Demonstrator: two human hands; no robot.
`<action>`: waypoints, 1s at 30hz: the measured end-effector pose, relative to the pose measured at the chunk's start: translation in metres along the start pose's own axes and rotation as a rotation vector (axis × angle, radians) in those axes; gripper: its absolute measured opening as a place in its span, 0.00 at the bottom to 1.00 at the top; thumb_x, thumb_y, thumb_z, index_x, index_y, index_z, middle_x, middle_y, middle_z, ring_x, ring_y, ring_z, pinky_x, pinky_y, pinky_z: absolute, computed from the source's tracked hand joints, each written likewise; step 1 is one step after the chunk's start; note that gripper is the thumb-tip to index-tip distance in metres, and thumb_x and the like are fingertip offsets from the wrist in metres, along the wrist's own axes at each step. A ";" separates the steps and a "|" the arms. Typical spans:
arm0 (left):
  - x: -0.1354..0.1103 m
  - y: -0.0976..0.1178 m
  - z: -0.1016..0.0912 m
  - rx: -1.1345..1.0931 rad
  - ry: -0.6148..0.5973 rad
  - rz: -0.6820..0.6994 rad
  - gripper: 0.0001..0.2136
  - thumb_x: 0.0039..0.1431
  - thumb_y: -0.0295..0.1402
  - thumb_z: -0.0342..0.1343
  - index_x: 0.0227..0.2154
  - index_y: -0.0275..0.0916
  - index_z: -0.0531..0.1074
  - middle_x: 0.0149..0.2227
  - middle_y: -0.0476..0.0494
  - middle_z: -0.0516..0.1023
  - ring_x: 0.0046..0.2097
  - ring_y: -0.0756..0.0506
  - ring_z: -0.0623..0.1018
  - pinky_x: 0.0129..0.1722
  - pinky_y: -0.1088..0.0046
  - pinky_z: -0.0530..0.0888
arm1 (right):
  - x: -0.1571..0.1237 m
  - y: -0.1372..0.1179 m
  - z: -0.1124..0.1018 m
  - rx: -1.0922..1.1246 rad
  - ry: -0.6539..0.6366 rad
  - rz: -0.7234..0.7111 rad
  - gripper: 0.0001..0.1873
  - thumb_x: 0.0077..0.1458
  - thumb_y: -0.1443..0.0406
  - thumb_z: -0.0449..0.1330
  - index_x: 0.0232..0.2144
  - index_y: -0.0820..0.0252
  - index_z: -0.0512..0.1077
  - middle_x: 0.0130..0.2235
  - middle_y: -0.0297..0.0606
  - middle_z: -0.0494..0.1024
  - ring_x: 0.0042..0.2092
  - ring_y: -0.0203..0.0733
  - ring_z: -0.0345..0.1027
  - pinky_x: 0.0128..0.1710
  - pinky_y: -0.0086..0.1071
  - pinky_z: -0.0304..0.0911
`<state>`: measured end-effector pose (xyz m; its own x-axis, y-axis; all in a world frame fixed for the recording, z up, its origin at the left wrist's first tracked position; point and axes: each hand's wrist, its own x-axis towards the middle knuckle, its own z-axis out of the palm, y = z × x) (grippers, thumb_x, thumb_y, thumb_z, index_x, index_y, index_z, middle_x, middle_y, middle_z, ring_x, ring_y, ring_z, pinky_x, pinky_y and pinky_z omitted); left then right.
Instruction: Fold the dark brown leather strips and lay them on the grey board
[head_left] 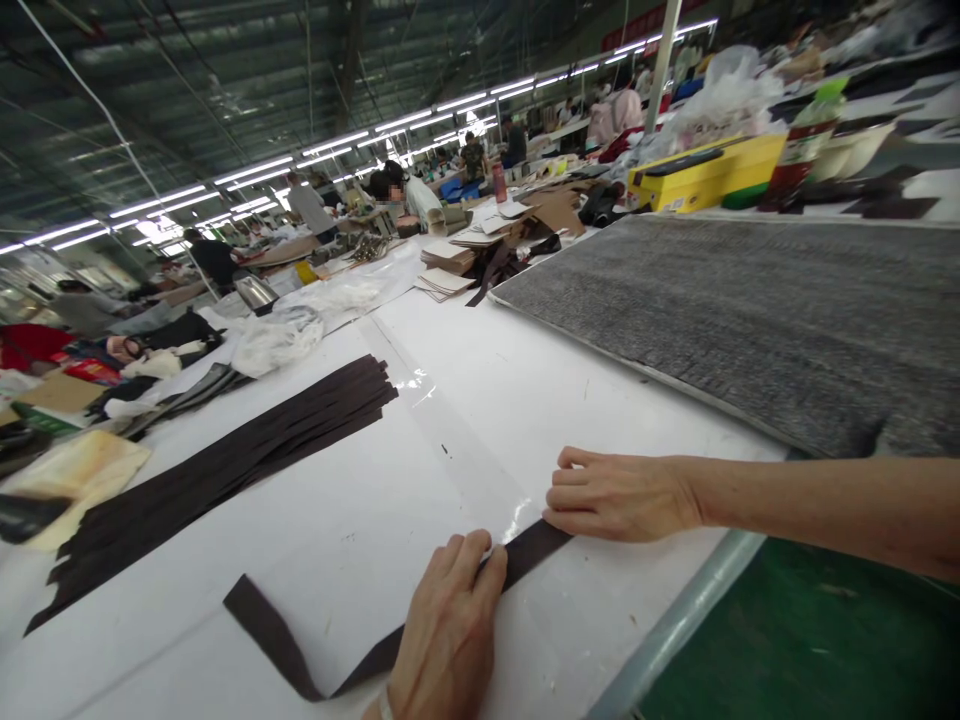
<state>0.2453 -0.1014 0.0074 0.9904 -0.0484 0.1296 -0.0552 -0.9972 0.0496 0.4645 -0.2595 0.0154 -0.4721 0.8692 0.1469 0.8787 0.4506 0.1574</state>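
A long dark brown strip (534, 552) of flat material runs across the white tabletop under both hands. My left hand (454, 620) is closed over its middle, fingers curled down and thumb along the near side. At the strip's right end, my right hand (619, 497) presses with bent fingers; the very tip is hidden beneath them. The strip's free end bends up and stands on edge left of my left hand. Farther left lies a stack of similar dark strips (247, 465), laid side by side with uneven ends.
A grey textured board (735, 310) covers the table's right side. Behind it are a yellow box (697, 175) and a bottle with a green cap (806, 140). Paper pieces (448, 258) and plastic film (281, 340) lie farther back. The table's front edge (686, 620) is near my right forearm. Several people work beyond.
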 end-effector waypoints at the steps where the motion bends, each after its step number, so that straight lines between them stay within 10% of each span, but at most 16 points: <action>1: 0.002 0.003 0.002 -0.035 0.033 0.007 0.23 0.54 0.13 0.42 0.52 0.34 0.65 0.45 0.40 0.71 0.42 0.43 0.70 0.42 0.64 0.74 | 0.000 0.000 0.000 -0.003 0.002 0.000 0.12 0.65 0.72 0.45 0.38 0.64 0.69 0.33 0.38 0.67 0.35 0.40 0.58 0.42 0.37 0.53; 10: 0.016 0.018 0.018 -0.153 0.046 0.031 0.25 0.51 0.13 0.42 0.54 0.27 0.65 0.39 0.38 0.72 0.41 0.41 0.69 0.41 0.66 0.75 | -0.005 0.000 0.001 -0.012 0.003 0.007 0.12 0.65 0.72 0.45 0.38 0.65 0.68 0.33 0.37 0.67 0.35 0.39 0.58 0.42 0.38 0.53; 30: 0.039 0.044 0.016 0.180 -0.018 -0.085 0.30 0.54 0.18 0.52 0.60 0.46 0.60 0.40 0.46 0.73 0.39 0.43 0.71 0.36 0.66 0.67 | -0.049 0.005 -0.001 -0.068 -0.026 0.108 0.11 0.65 0.71 0.46 0.40 0.65 0.68 0.32 0.38 0.67 0.36 0.40 0.59 0.43 0.38 0.52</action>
<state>0.2832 -0.1479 -0.0009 0.9927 0.0375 0.1145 0.0511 -0.9916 -0.1186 0.4916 -0.2999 0.0103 -0.3720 0.9174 0.1414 0.9172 0.3398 0.2082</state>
